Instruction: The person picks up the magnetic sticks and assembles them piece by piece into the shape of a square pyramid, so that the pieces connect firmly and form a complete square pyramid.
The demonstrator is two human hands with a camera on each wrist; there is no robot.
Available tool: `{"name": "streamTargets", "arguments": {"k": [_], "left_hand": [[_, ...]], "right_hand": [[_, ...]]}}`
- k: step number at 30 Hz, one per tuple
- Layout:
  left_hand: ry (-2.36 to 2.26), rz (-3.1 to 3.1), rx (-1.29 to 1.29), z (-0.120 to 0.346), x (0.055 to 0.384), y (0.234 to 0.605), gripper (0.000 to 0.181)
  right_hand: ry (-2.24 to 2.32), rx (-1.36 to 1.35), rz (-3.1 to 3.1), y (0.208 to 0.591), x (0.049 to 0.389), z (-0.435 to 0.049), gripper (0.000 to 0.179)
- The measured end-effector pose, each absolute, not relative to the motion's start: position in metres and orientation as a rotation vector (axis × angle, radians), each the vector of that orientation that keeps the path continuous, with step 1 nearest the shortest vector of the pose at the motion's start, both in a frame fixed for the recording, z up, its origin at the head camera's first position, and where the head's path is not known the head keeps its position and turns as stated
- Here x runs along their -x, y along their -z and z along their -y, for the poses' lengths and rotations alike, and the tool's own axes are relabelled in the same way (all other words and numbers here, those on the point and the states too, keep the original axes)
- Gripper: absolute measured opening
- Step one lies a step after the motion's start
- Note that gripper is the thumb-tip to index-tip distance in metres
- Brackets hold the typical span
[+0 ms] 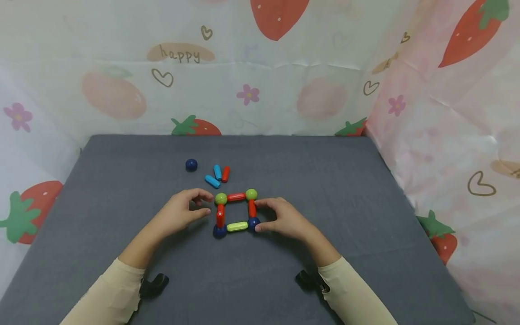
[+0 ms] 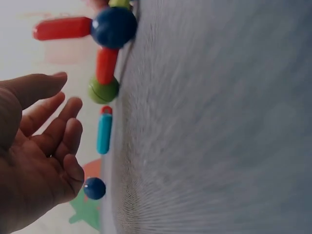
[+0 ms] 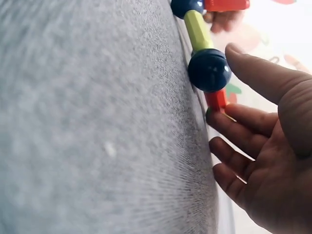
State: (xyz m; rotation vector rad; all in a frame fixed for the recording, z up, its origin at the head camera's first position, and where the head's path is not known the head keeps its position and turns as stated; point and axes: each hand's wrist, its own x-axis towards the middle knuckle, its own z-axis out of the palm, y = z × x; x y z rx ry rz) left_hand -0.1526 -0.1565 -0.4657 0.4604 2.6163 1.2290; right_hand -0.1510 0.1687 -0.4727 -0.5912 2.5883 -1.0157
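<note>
A grey table [image 1: 365, 271] stands before a sheet [image 1: 280, 63] printed with strawberries [image 1: 280, 18]. On the table lies a square frame [image 1: 237, 226] of sticks and balls, with one red stick [image 1: 220, 219] standing up from its near left ball [image 1: 220, 232]. The left hand [image 1: 178, 210], just beside the frame, is loosely open and holds nothing. The right hand [image 1: 286, 219] is also half open, at the frame's right side; whether it touches, I cannot say surely. Behind lie a loose blue ball [image 1: 191, 165], two light blue sticks [image 1: 217, 172] and another red stick [image 1: 225, 174].
</note>
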Motion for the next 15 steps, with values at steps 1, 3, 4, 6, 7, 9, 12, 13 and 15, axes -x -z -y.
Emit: {"name": "streamTargets", "arguments": {"k": [1,3,4,6,7,9,12,13,15], "left_hand": [[-1.207,-2.623,-0.450,0.156,0.158,0.466,0.033],[-1.165,-2.633,-0.449,0.155,0.169,0.467,0.038],[-1.142,-2.636,-0.457,0.154,0.173,0.468,0.040],[-1.094,-2.635,-0.475,0.151,0.182,0.469,0.045],[-1.070,-2.636,-0.491,0.151,0.185,0.470,0.046],[-1.031,-2.634,-0.504,0.149,0.191,0.472,0.046],[-0.987,-2.628,-0.515,0.147,0.197,0.474,0.042],[-0.973,-2.626,-0.523,0.146,0.198,0.474,0.041],[-0.958,-2.621,-0.524,0.145,0.199,0.474,0.038]], "right_hand": [[1.010,0.593,-2.594,0.472,0.151,-0.169,0.071],[0.998,0.604,-2.604,0.471,0.150,-0.169,0.074],[0.993,0.611,-2.609,0.471,0.150,-0.168,0.076],[0.976,0.628,-2.623,0.472,0.149,-0.168,0.079],[0.967,0.635,-2.631,0.473,0.149,-0.167,0.080],[0.947,0.649,-2.651,0.474,0.149,-0.166,0.082],[0.926,0.662,-2.680,0.477,0.148,-0.164,0.083],[0.921,0.662,-2.688,0.478,0.148,-0.164,0.083],[0.915,0.658,-2.701,0.479,0.148,-0.163,0.082]]}}
